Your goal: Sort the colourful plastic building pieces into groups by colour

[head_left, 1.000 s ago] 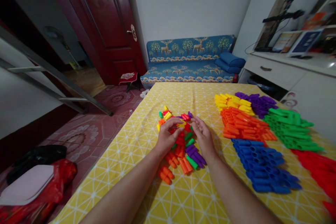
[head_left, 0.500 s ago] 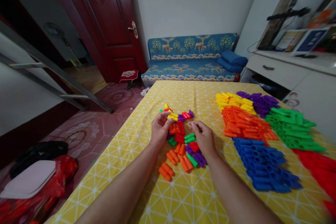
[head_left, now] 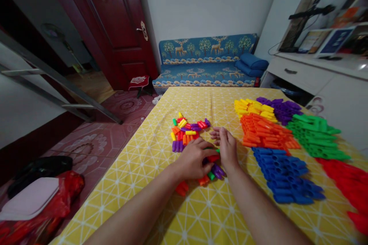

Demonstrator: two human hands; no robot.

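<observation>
A loose mixed pile of small plastic tube pieces (head_left: 186, 130) in red, yellow, purple, green and orange lies mid-table on the yellow patterned tablecloth (head_left: 201, 214). My left hand (head_left: 195, 157) lies curled over the near part of that pile, covering red, green and orange pieces; whether it grips any is hidden. My right hand (head_left: 225, 146) rests beside it with fingers stretched out flat, edge on the cloth, touching the same pieces. Purple and green pieces (head_left: 215, 171) show just below both hands.
Sorted groups lie to the right: yellow (head_left: 248, 108), purple (head_left: 283, 108), orange (head_left: 266, 132), green (head_left: 316, 136), blue (head_left: 287, 178), red (head_left: 347, 182). A blue sofa (head_left: 205, 65) stands beyond the table, a white cabinet (head_left: 322, 80) at right, a dark red door (head_left: 115, 26) at left.
My left hand moved down and right from the far side of the pile onto the near pieces. My right hand's fingers straightened out. Several pieces now lie uncovered at the far left.
</observation>
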